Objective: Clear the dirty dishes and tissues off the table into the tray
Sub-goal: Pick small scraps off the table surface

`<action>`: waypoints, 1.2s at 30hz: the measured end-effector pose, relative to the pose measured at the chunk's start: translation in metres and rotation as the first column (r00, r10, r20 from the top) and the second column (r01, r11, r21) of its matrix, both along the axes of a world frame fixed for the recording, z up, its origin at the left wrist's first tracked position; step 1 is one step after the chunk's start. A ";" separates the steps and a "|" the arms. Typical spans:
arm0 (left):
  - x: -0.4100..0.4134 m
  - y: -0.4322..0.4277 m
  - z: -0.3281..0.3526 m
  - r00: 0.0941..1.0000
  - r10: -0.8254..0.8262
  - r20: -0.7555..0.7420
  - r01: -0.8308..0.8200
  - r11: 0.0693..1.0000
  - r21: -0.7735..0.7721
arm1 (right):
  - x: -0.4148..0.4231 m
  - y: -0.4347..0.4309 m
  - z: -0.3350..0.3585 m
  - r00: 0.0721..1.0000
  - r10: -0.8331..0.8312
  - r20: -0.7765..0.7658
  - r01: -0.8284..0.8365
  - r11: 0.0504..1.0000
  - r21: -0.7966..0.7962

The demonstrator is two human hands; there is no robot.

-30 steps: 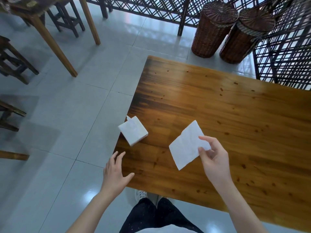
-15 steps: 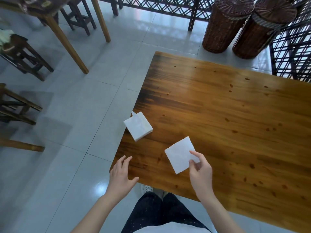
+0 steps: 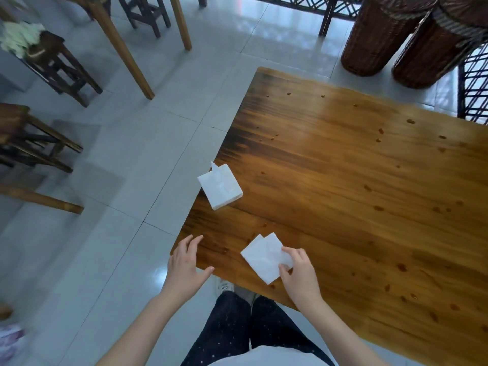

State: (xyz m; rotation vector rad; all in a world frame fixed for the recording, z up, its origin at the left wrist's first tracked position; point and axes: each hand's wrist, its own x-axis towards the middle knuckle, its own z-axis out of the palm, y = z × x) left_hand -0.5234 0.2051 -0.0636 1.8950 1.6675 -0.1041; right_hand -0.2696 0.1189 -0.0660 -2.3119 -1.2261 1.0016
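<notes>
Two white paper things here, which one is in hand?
The thin tissue nearer the person, pinched by the right hand. The thicker tissue pack farther left lies untouched.

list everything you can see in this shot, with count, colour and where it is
table: one, brown wood, centre and right
tissue pack: one, white, table's left edge
loose tissue: one, white, folded, near table edge
wicker baskets: two, dark brown, floor beyond table
stools: at least two, dark wood, left
table legs: two, light wood, top left
floor: grey tiles, left
shoe: one, white, below near table edge
left hand: open, at table's near left corner
right hand: pinches loose tissue
</notes>
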 end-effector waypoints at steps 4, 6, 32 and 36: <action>-0.001 0.000 -0.004 0.999 -0.036 -0.011 0.036 0.999 -0.019 | -0.010 -0.002 -0.006 0.960 0.194 0.203 -0.210 0.976 0.059; -0.003 0.002 -0.006 0.997 -0.073 -0.017 0.072 0.997 -0.037 | -0.017 -0.002 -0.009 0.943 0.269 0.195 -0.286 0.956 0.066; -0.073 0.044 -0.028 0.908 -0.419 -0.028 0.416 0.906 -0.072 | -0.146 0.040 -0.018 0.924 0.347 0.159 -0.364 0.927 0.090; -0.075 0.047 -0.030 0.898 -0.439 -0.009 0.438 0.897 -0.055 | -0.155 0.051 -0.016 0.875 0.425 0.230 -0.454 0.887 0.086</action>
